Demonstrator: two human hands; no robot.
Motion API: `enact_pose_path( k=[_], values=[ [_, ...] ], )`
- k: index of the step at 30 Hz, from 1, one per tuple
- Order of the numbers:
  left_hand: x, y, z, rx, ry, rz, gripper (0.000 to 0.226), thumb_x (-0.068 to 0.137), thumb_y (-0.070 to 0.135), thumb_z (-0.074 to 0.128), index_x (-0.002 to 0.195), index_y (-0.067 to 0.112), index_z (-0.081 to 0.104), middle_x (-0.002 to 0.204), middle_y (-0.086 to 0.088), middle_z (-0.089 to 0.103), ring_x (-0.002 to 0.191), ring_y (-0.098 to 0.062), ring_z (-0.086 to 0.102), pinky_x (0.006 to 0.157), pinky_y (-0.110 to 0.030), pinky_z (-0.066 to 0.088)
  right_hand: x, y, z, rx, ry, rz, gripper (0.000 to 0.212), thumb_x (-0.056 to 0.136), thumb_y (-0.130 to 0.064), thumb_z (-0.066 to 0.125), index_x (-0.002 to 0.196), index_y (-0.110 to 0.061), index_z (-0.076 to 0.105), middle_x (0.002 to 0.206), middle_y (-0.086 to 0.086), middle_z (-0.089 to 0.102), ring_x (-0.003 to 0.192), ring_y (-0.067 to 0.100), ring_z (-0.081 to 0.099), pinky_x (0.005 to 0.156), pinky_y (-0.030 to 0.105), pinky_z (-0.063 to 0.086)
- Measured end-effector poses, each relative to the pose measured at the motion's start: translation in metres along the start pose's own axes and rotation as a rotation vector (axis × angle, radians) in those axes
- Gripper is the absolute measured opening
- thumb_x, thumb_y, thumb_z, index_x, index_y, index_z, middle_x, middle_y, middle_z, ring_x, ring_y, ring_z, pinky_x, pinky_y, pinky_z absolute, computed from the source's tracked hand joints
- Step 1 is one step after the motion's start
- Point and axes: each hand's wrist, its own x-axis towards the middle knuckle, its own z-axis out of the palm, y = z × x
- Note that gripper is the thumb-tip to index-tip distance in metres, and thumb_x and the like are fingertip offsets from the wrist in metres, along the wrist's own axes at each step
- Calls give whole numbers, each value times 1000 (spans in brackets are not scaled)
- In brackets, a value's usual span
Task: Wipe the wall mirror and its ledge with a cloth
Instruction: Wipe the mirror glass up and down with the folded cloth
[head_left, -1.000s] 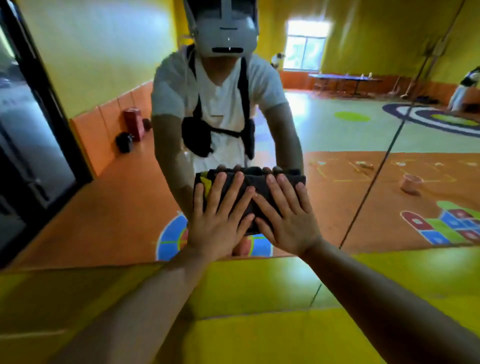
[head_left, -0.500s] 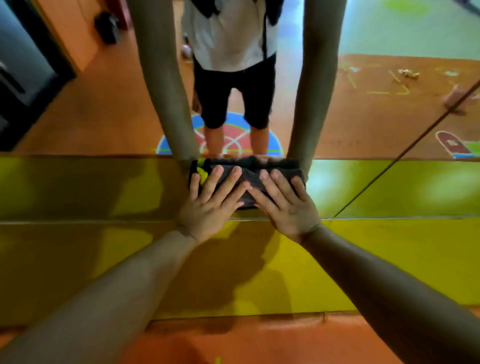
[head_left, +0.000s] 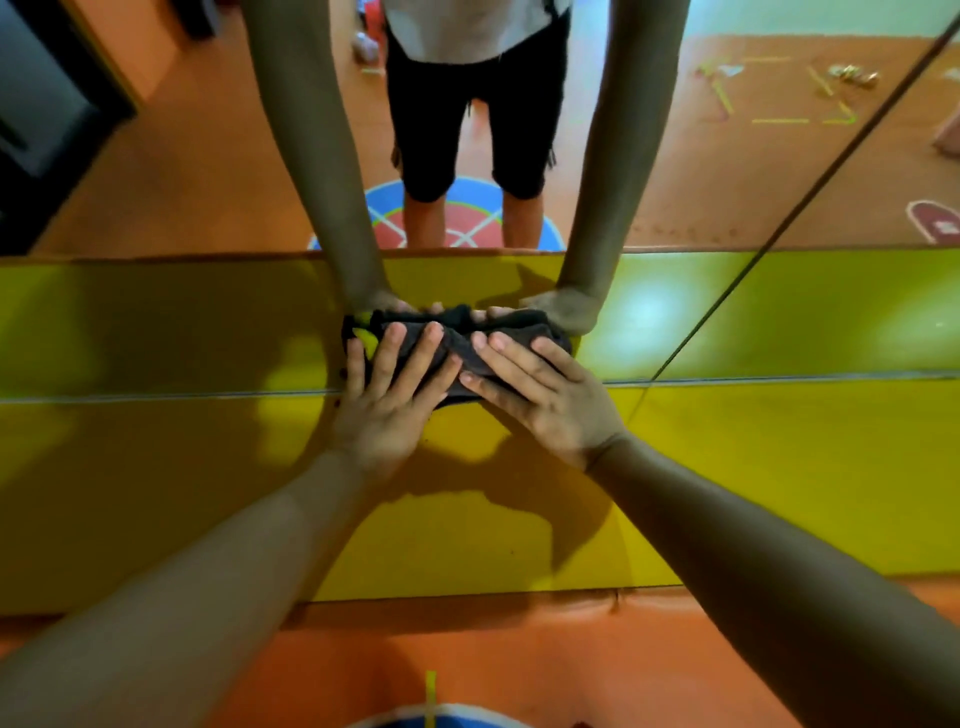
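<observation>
The left fingers (head_left: 410, 358) and right fingers (head_left: 514, 358) lie straight and slightly spread, flat on the dark cloth (head_left: 452, 345), pressing it rather than curling round it. The left hand (head_left: 387, 410) and right hand (head_left: 545, 402) sit side by side, index fingers nearly meeting over the middle of the cloth. The cloth is bunched into a wide strip with a yellow patch at its left end. It is pressed against the very bottom of the mirror (head_left: 182, 182), its lower edge at the seam with the yellow ledge (head_left: 779, 467). A second ago it was much higher on the glass, and half a second ago just above the seam. Both heels of the hands now overlap the ledge. Orange floor (head_left: 519, 660) lies below.
</observation>
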Motion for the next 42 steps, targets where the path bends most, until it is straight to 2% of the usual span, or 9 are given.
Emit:
enact_pose_path(
  k=[7,11,18,21,27,32,35,39,42],
  values=[
    [54,46,-23,-111,-66,-114,80,105,33,54,166,24,3,173,-3,-11,159,-31,-10,126,-57,-9,-16,49,-52,-61,-162,17,50,111,-12,37,159,-23,36,168,8,22,157,23,20,128,44,13],
    [111,22,-72,-158,-46,-175,76,104,50,43,166,25,6,173,0,-12,160,-28,-11,127,-54,-10,29,80,-101,-75,-111,21,46,112,-14,40,157,-24,41,166,10,29,155,24,26,127,47,21],
    [243,-56,-180,-73,46,-150,79,101,67,37,164,26,12,174,2,-6,160,-26,-5,128,-53,-4,138,148,-221,-112,-11,83,54,111,-11,14,156,-25,40,163,13,35,152,28,33,122,49,30],
    [298,-87,-230,-34,89,-116,80,103,65,38,166,24,12,174,-1,-2,160,-29,0,128,-56,2,183,178,-272,-140,43,95,62,97,-3,28,157,-19,37,163,14,34,151,30,33,118,52,35],
    [404,-138,-313,64,205,-109,84,101,71,38,166,22,15,174,-4,9,160,-32,9,125,-60,16,262,244,-363,-190,110,98,68,93,-14,36,160,-12,30,167,14,27,155,28,26,119,51,30],
    [480,-174,-368,148,291,-95,75,105,67,26,165,23,15,174,-2,9,160,-30,9,126,-57,15,316,295,-423,-254,126,96,81,92,-32,50,164,-15,18,171,10,14,158,24,14,122,51,27],
    [520,-193,-399,178,327,-89,73,105,66,24,165,23,20,173,-3,13,160,-29,11,126,-56,15,346,317,-455,-264,163,114,80,91,-38,48,163,-15,23,171,10,16,158,24,15,122,51,27],
    [569,-216,-434,205,358,-96,74,102,64,31,164,22,26,173,-3,13,160,-29,9,127,-56,12,384,346,-492,-275,267,111,77,91,-32,50,162,-16,26,170,9,19,158,24,17,123,51,26],
    [606,-234,-461,226,381,-95,74,103,64,29,164,22,25,173,-4,11,160,-30,8,125,-59,18,413,371,-516,-258,344,125,88,89,-30,69,163,-20,24,171,6,17,158,22,15,124,51,25]
  ],
)
